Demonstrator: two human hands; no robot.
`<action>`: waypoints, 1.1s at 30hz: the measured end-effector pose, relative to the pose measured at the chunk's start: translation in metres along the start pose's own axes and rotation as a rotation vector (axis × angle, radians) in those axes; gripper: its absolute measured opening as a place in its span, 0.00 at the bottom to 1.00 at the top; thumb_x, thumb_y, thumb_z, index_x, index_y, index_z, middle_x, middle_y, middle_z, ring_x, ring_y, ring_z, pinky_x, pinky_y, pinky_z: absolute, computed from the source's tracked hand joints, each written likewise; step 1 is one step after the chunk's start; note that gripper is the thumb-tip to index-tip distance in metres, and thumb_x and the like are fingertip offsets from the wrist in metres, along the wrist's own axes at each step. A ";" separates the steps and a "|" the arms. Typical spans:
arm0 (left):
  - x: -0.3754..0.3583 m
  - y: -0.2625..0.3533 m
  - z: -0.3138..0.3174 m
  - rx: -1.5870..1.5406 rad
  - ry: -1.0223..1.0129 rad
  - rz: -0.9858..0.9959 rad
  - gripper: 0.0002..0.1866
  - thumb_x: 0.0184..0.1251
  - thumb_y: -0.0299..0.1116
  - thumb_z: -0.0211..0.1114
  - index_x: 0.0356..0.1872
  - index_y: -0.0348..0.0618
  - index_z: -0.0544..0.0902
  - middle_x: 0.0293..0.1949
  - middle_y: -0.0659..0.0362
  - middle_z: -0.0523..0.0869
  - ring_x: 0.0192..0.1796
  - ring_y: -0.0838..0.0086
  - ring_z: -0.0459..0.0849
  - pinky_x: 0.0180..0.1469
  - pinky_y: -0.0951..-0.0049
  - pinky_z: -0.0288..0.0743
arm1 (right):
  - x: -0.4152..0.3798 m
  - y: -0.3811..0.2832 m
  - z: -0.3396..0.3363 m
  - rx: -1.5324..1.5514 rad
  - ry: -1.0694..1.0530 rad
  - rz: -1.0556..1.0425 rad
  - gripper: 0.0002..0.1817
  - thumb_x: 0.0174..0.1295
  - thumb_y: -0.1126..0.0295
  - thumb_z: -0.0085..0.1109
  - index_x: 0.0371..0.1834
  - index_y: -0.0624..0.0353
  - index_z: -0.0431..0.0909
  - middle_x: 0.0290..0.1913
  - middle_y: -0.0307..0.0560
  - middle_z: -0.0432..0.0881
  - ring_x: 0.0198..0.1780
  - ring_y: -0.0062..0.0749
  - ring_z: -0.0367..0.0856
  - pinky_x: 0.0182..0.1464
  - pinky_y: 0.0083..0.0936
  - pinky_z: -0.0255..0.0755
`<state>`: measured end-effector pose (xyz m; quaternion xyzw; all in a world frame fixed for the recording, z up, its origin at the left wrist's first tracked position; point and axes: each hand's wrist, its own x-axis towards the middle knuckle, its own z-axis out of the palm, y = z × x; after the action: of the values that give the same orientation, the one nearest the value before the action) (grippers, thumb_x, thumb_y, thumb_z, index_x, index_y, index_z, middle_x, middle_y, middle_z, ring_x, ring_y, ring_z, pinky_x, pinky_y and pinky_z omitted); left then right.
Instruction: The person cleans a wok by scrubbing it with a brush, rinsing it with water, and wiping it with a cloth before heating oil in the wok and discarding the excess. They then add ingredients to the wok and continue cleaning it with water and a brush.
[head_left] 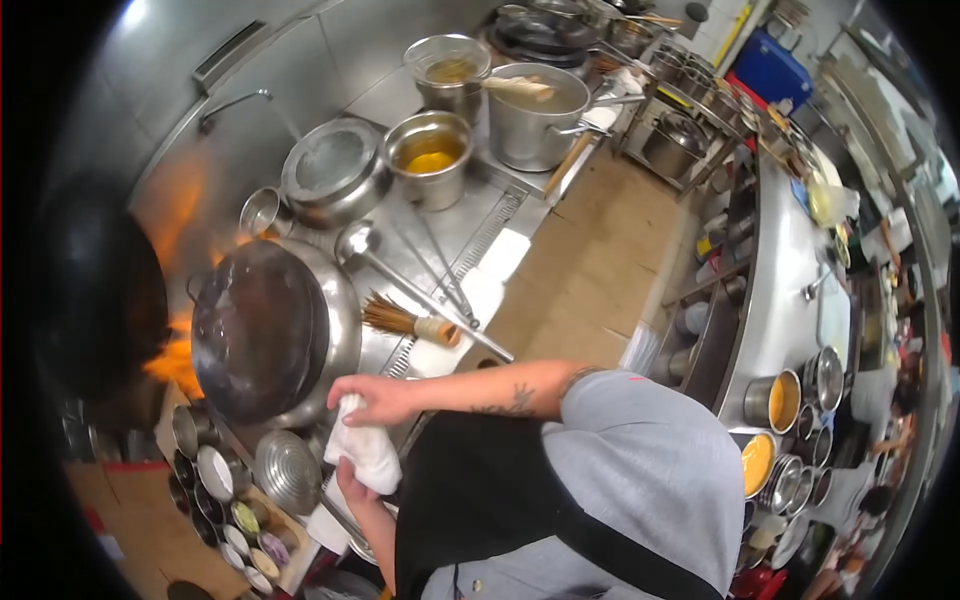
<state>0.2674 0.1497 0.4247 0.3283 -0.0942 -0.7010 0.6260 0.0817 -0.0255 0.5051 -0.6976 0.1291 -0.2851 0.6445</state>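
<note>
Both my hands are on a bunched white cloth (365,450) in front of my black apron. My right hand (375,400) grips its upper end with the fingers curled round it. My left hand (352,483) holds the lower part, its fingers partly hidden by the cloth. Just beyond the hands, a dark wok (255,335) sits on the round metal burner ring. Orange flames (178,365) rise along its far side. Next to my right hand lie a bamboo wok brush (400,320) and a long-handled ladle (415,280).
A second black wok (100,290) stands beyond the flames. Pots include an oil pot (428,155), a lidded pot (335,170) and a large stockpot (540,120). Small ingredient bowls (250,515) stand at lower left. A shelved counter (760,300) is behind me.
</note>
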 end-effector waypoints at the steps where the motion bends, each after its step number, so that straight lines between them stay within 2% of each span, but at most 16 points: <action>1: 0.004 0.009 -0.001 0.071 -0.031 0.028 0.42 0.64 0.50 0.67 0.73 0.39 0.61 0.64 0.51 0.75 0.46 0.61 0.84 0.32 0.68 0.81 | 0.002 -0.002 -0.002 0.017 0.021 0.004 0.19 0.61 0.69 0.64 0.55 0.59 0.74 0.51 0.48 0.78 0.57 0.37 0.76 0.62 0.33 0.69; 4: 0.014 0.012 0.002 0.106 -0.103 0.078 0.41 0.63 0.43 0.69 0.73 0.38 0.61 0.66 0.49 0.74 0.58 0.57 0.80 0.55 0.58 0.78 | -0.001 0.001 -0.002 -0.005 0.092 -0.022 0.18 0.61 0.70 0.64 0.53 0.58 0.73 0.51 0.48 0.76 0.57 0.38 0.75 0.60 0.32 0.70; 7: 0.029 0.014 0.020 0.126 -0.132 0.071 0.36 0.67 0.39 0.64 0.72 0.36 0.62 0.66 0.47 0.73 0.65 0.55 0.76 0.67 0.53 0.68 | -0.001 -0.001 -0.001 -0.235 0.291 -0.136 0.17 0.58 0.72 0.63 0.50 0.58 0.73 0.50 0.49 0.73 0.56 0.43 0.74 0.57 0.35 0.71; 10: 0.049 0.005 0.046 0.262 0.030 0.080 0.31 0.74 0.45 0.55 0.72 0.38 0.64 0.63 0.50 0.77 0.60 0.60 0.80 0.60 0.59 0.75 | -0.005 -0.011 -0.008 -0.481 0.480 -0.203 0.16 0.52 0.75 0.63 0.45 0.58 0.74 0.45 0.53 0.70 0.52 0.52 0.72 0.54 0.42 0.70; 12: 0.064 0.010 0.034 0.190 -0.004 -0.087 0.28 0.76 0.43 0.53 0.70 0.37 0.66 0.59 0.50 0.81 0.56 0.61 0.84 0.57 0.59 0.79 | -0.006 0.000 -0.011 -0.651 0.558 -0.214 0.15 0.50 0.76 0.62 0.42 0.58 0.76 0.46 0.54 0.72 0.51 0.54 0.72 0.54 0.45 0.69; 13: 0.064 0.010 0.059 0.170 0.022 -0.066 0.24 0.74 0.34 0.57 0.66 0.33 0.70 0.59 0.49 0.81 0.57 0.60 0.83 0.58 0.58 0.78 | -0.009 -0.009 -0.010 -0.717 0.656 -0.224 0.15 0.48 0.76 0.63 0.41 0.58 0.77 0.48 0.55 0.73 0.52 0.55 0.72 0.55 0.47 0.68; 14: 0.068 0.010 0.073 0.147 0.004 -0.056 0.23 0.74 0.33 0.58 0.65 0.33 0.71 0.59 0.50 0.81 0.57 0.62 0.84 0.59 0.59 0.78 | -0.013 -0.017 -0.008 -0.793 0.748 -0.312 0.14 0.46 0.76 0.63 0.40 0.58 0.78 0.49 0.55 0.74 0.53 0.54 0.72 0.56 0.47 0.67; 16: 0.072 0.010 0.095 0.147 -0.022 0.030 0.22 0.73 0.29 0.59 0.65 0.35 0.72 0.58 0.52 0.82 0.57 0.66 0.83 0.60 0.62 0.76 | -0.021 -0.036 -0.010 -0.844 0.687 -0.284 0.13 0.48 0.78 0.63 0.39 0.59 0.78 0.47 0.54 0.76 0.51 0.52 0.75 0.53 0.41 0.70; 18: 0.068 0.010 0.113 0.367 -0.110 0.242 0.21 0.75 0.31 0.56 0.66 0.35 0.71 0.60 0.54 0.79 0.61 0.68 0.79 0.63 0.66 0.73 | -0.024 -0.041 -0.008 -0.564 0.531 -0.044 0.14 0.54 0.69 0.70 0.40 0.63 0.77 0.34 0.48 0.78 0.34 0.37 0.79 0.37 0.31 0.73; 20: 0.067 0.011 0.115 0.290 -0.222 0.327 0.22 0.78 0.34 0.53 0.67 0.34 0.69 0.63 0.56 0.74 0.64 0.71 0.75 0.65 0.69 0.70 | -0.023 -0.053 -0.003 -0.510 0.430 0.122 0.18 0.55 0.62 0.72 0.38 0.64 0.77 0.35 0.51 0.79 0.36 0.42 0.80 0.40 0.32 0.75; 21: 0.063 0.012 0.119 0.155 -0.216 0.281 0.22 0.79 0.36 0.51 0.65 0.33 0.72 0.66 0.57 0.69 0.65 0.71 0.73 0.63 0.69 0.71 | -0.022 -0.045 0.001 -0.590 0.459 0.008 0.20 0.54 0.62 0.74 0.39 0.65 0.76 0.35 0.51 0.80 0.36 0.41 0.80 0.40 0.31 0.75; 24: 0.049 0.019 0.128 0.325 -0.033 0.374 0.19 0.79 0.35 0.53 0.61 0.34 0.77 0.64 0.57 0.70 0.62 0.70 0.75 0.59 0.71 0.73 | -0.019 -0.031 0.001 -0.529 0.432 -0.004 0.21 0.52 0.63 0.75 0.39 0.65 0.76 0.35 0.51 0.80 0.37 0.40 0.81 0.40 0.31 0.75; 25: 0.048 0.019 0.125 0.456 0.101 0.388 0.15 0.75 0.30 0.57 0.55 0.34 0.82 0.63 0.56 0.70 0.60 0.69 0.77 0.55 0.73 0.75 | -0.018 -0.027 0.001 -0.483 0.417 0.043 0.21 0.50 0.63 0.77 0.39 0.64 0.77 0.34 0.48 0.82 0.36 0.33 0.81 0.40 0.28 0.75; 28: 0.050 0.017 0.103 0.731 0.200 0.423 0.16 0.70 0.24 0.59 0.56 0.33 0.80 0.62 0.57 0.72 0.55 0.73 0.79 0.52 0.74 0.75 | -0.011 -0.024 0.011 -0.296 0.411 0.224 0.21 0.50 0.62 0.79 0.38 0.64 0.78 0.34 0.45 0.84 0.35 0.24 0.80 0.39 0.24 0.75; 29: 0.050 0.015 0.096 0.735 0.242 0.415 0.16 0.65 0.22 0.60 0.54 0.33 0.83 0.59 0.53 0.77 0.56 0.69 0.81 0.54 0.72 0.76 | -0.010 -0.017 0.011 -0.258 0.378 0.224 0.21 0.49 0.62 0.80 0.37 0.64 0.80 0.34 0.42 0.84 0.34 0.18 0.78 0.38 0.21 0.75; 33: 0.042 0.021 0.076 0.583 0.330 0.141 0.17 0.62 0.21 0.60 0.53 0.35 0.81 0.44 0.53 0.85 0.45 0.71 0.83 0.48 0.73 0.76 | -0.007 -0.006 0.023 -0.198 0.248 0.272 0.22 0.49 0.62 0.80 0.38 0.66 0.81 0.31 0.42 0.84 0.32 0.20 0.77 0.36 0.22 0.74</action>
<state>0.2405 0.0846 0.4797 0.5951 -0.2107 -0.5371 0.5594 0.0878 -0.0021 0.5094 -0.6932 0.3278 -0.2652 0.5846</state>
